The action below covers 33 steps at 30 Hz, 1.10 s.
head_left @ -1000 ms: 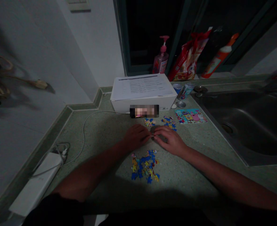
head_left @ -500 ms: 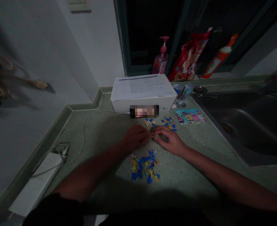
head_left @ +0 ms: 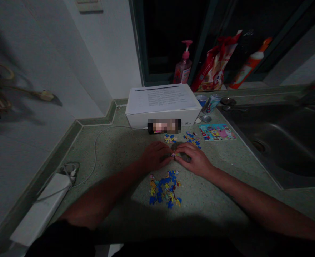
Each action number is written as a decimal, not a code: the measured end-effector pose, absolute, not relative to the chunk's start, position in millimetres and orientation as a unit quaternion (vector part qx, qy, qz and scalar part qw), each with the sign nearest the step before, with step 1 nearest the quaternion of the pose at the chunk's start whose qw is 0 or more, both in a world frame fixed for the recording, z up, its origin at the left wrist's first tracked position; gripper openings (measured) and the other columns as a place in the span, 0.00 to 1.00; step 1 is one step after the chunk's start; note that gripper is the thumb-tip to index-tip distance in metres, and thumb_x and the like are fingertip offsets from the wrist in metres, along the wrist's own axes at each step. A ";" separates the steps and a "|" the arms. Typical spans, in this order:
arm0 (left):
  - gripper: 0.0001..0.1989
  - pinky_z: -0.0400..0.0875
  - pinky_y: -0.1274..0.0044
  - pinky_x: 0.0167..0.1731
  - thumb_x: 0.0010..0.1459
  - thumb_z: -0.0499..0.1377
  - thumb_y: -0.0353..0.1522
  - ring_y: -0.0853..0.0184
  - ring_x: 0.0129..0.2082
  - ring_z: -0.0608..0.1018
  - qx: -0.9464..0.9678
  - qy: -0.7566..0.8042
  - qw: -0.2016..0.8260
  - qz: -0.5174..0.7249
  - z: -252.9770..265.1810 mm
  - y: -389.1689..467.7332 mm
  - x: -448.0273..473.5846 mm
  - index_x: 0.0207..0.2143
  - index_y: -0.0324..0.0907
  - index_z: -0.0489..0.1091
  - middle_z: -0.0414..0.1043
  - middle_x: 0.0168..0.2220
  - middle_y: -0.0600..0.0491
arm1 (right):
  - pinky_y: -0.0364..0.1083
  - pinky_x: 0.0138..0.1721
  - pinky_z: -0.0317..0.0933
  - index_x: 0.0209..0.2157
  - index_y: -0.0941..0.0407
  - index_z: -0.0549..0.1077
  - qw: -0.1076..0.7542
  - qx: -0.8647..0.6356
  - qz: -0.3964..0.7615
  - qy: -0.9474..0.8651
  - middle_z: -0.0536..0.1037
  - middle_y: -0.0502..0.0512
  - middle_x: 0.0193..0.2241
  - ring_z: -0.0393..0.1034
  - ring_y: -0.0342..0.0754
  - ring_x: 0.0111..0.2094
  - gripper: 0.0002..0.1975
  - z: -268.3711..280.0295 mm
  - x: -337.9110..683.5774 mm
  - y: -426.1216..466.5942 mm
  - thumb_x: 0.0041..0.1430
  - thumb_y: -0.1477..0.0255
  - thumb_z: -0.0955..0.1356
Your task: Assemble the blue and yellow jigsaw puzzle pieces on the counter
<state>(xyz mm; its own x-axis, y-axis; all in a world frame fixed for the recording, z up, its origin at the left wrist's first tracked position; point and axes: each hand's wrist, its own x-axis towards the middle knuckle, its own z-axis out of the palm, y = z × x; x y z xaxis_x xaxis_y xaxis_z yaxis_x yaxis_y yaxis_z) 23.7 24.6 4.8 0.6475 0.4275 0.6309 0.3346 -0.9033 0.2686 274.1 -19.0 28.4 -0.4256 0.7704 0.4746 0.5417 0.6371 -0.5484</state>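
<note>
Between my two hands is a small jigsaw puzzle piece (head_left: 174,155), pinched at the fingertips; whether it is one piece or two joined ones I cannot tell. My left hand (head_left: 156,156) grips it from the left, its fingers curled. From the right, my right hand (head_left: 195,159) holds it between thumb and fingers. Nearer to me lies a loose pile of blue and yellow puzzle pieces (head_left: 165,189). Beyond my hands are two smaller groups, puzzle pieces (head_left: 170,139) on the left and puzzle pieces (head_left: 191,137) on the right, the latter partly behind my right hand.
A colourful picture card (head_left: 218,132) lies beside the sink (head_left: 278,182). A phone (head_left: 164,126) leans against a white box (head_left: 163,116), its cable (head_left: 95,150) running left to a power strip (head_left: 43,208). Cans (head_left: 211,104) stand right of the box.
My fingers have shifted slightly around the puzzle piece, and more of its printed face shows between them. The piles on the counter look the same.
</note>
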 end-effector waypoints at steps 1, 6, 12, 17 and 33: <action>0.10 0.80 0.66 0.49 0.77 0.59 0.39 0.62 0.44 0.82 0.905 0.214 0.066 0.361 5.4 24.0 23.9 0.50 0.44 0.76 0.82 0.43 0.49 | 0.61 0.52 0.77 0.45 0.47 0.80 0.358 -0.395 0.145 -0.834 0.86 0.58 0.44 0.82 0.59 0.49 0.05 28.4 274.5 -19.0 0.72 0.67 0.70; 0.09 0.82 0.65 0.48 0.76 0.59 0.39 0.61 0.44 0.83 0.911 0.237 0.077 0.329 6.1 23.5 24.8 0.49 0.45 0.76 0.83 0.43 0.50 | 0.60 0.51 0.77 0.47 0.49 0.80 0.357 -0.386 0.096 -0.845 0.86 0.58 0.44 0.82 0.58 0.48 0.05 25.2 275.6 -18.7 0.73 0.67 0.71; 0.07 0.84 0.62 0.47 0.75 0.60 0.39 0.59 0.45 0.84 0.911 0.242 0.090 0.321 4.5 25.0 25.4 0.48 0.48 0.76 0.83 0.42 0.49 | 0.60 0.50 0.77 0.47 0.48 0.81 0.351 -0.389 0.083 -0.848 0.86 0.58 0.43 0.82 0.58 0.47 0.06 26.9 275.7 -19.8 0.73 0.68 0.71; 0.08 0.84 0.60 0.47 0.76 0.58 0.39 0.58 0.46 0.85 0.911 0.232 0.095 0.326 1.9 26.3 25.9 0.48 0.49 0.76 0.83 0.42 0.49 | 0.59 0.51 0.76 0.47 0.48 0.82 0.338 -0.386 0.080 -0.855 0.86 0.59 0.44 0.82 0.59 0.48 0.06 30.7 276.3 -20.9 0.73 0.69 0.71; 0.10 0.83 0.63 0.50 0.73 0.59 0.34 0.60 0.48 0.84 0.893 0.294 0.075 0.333 4.0 24.6 23.7 0.53 0.45 0.76 0.83 0.45 0.49 | 0.69 0.55 0.76 0.44 0.47 0.81 0.330 -0.465 0.069 -0.818 0.84 0.62 0.48 0.80 0.65 0.52 0.05 33.4 308.5 -6.0 0.72 0.65 0.71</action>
